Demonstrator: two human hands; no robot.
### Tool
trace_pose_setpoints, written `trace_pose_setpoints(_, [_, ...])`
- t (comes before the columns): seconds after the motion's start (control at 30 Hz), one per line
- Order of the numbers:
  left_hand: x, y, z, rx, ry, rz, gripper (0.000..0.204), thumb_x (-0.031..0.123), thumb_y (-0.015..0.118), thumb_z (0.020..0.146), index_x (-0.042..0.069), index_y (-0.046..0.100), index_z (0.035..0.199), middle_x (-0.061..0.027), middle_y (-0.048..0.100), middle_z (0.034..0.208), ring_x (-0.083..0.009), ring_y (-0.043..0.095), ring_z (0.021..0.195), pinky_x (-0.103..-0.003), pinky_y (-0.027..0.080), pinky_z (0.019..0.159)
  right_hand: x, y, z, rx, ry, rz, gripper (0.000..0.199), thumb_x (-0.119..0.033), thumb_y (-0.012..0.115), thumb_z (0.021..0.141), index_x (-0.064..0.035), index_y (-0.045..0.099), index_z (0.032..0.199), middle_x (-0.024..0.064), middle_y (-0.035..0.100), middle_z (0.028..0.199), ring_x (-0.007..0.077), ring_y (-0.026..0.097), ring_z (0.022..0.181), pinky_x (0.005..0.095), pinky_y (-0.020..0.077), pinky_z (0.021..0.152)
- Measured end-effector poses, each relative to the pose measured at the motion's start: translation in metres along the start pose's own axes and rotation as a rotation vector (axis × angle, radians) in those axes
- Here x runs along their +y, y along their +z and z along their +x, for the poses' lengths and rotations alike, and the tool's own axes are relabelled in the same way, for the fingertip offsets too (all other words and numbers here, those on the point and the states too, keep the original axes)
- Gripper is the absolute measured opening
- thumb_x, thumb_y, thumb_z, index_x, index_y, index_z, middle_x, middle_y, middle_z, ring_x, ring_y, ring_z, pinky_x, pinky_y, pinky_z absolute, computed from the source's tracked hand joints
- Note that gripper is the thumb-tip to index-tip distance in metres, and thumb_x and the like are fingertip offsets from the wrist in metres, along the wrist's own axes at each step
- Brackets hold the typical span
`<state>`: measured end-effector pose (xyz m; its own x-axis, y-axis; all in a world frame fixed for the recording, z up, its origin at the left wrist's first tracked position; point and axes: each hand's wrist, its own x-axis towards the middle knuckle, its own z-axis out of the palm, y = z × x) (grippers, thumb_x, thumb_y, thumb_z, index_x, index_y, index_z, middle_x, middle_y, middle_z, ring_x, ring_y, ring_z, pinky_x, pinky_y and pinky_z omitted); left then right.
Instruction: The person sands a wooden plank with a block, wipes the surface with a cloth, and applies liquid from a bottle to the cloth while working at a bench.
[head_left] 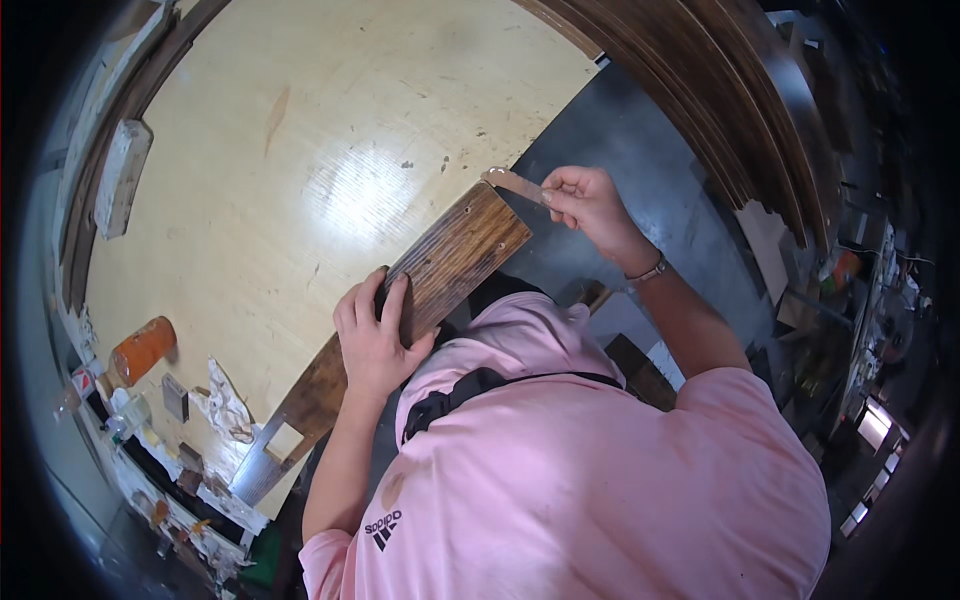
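At the far left of the pale workbench (300, 130) a whitish block (122, 177) is seen near the rim, and lower down an orange can (143, 349) is lying on its side, with a crumpled rag (229, 405) just beside it. A steel square (272, 452) is laid along the bench's near edge, its blade running under the dark wooden plank (440, 270), which is set slanting on the bench edge with its upper end overhanging the grey floor (640, 200). The left hand (375, 335) is pressed flat on the plank's lower half, fingers spread over the top and the thumb hooked round the near edge, so the board is pinned rather than lifted; the left forearm is brought up from below, elbow bent. To the right, the right hand (590, 200) is closed in a pinch on a thin flat scraper (512, 184), whose tip is touching the plank's upper corner; the wrist, ringed by 1 bracelet, is cocked and the arm is stretched forward past the pink shirt. The step in hand is judged to be working or marking the plank's end while it is held still. For the next move, steady downward pressure from the left palm and a controlled stroke of the thin tool along the end edge are called for. Curved dark boards (720, 90) are stacked at the upper right.
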<state>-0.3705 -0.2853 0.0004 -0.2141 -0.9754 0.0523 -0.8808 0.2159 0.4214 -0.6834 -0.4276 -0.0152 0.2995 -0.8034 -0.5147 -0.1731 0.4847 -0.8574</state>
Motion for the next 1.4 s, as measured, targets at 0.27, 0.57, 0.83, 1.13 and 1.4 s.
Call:
trace_pose_setpoints(0.27, [0.001,-0.001,0.002,0.0,-0.004,0.01,0.08,0.031,0.082,0.058,0.011,0.056,0.131,-0.0161,0.051,0.132,-0.0375,0.049,0.116,-0.049,0.04,0.1,0.002,0.0,0.002,0.015,-0.08,-0.055,0.007,-0.007,0.063,0.093,-0.0023,0.067,0.09,-0.0002,0.06,0.069,0.0025,0.048,0.055,0.0179,0.0341,0.048])
trace_pose_setpoints(0.57, [0.001,-0.001,0.001,-0.001,-0.011,0.007,0.079,0.033,0.082,0.059,0.011,0.056,0.13,-0.016,0.051,0.132,-0.0374,0.048,0.116,-0.049,0.04,0.1,0.0,0.001,0.001,0.029,-0.13,-0.037,0.007,-0.008,0.063,0.093,-0.0023,0.066,0.09,-0.0011,0.059,0.068,0.0019,0.047,0.055,0.018,0.0324,0.047])
trace_pose_setpoints(0.83, [0.002,-0.002,0.001,-0.013,-0.024,0.013,0.08,0.033,0.082,0.06,0.011,0.056,0.131,-0.0159,0.05,0.134,-0.0375,0.048,0.118,-0.049,0.039,0.102,-0.013,0.001,-0.001,0.043,-0.078,-0.082,0.008,-0.002,0.062,0.09,0.0038,0.065,0.085,0.0004,0.06,0.071,0.005,0.054,0.062,0.0209,0.042,0.055])
trace_pose_setpoints(1.13, [0.001,-0.001,0.0,-0.011,-0.015,0.024,0.079,0.035,0.08,0.062,0.01,0.055,0.133,-0.0169,0.05,0.135,-0.0389,0.048,0.119,-0.05,0.039,0.102,-0.009,0.002,0.003,0.015,-0.167,-0.106,0.007,-0.004,0.063,0.091,0.0018,0.065,0.088,-0.0008,0.059,0.07,0.0029,0.049,0.058,0.0194,0.0363,0.051])
trace_pose_setpoints(1.4, [0.003,-0.001,0.0,-0.01,-0.023,0.022,0.078,0.033,0.08,0.062,0.01,0.055,0.132,-0.0164,0.05,0.135,-0.0389,0.048,0.119,-0.05,0.039,0.102,0.0,0.0,0.004,0.0,-0.182,-0.107,0.007,-0.007,0.064,0.092,-0.0004,0.065,0.09,-0.0015,0.059,0.07,0.0012,0.047,0.057,0.0174,0.0325,0.048])
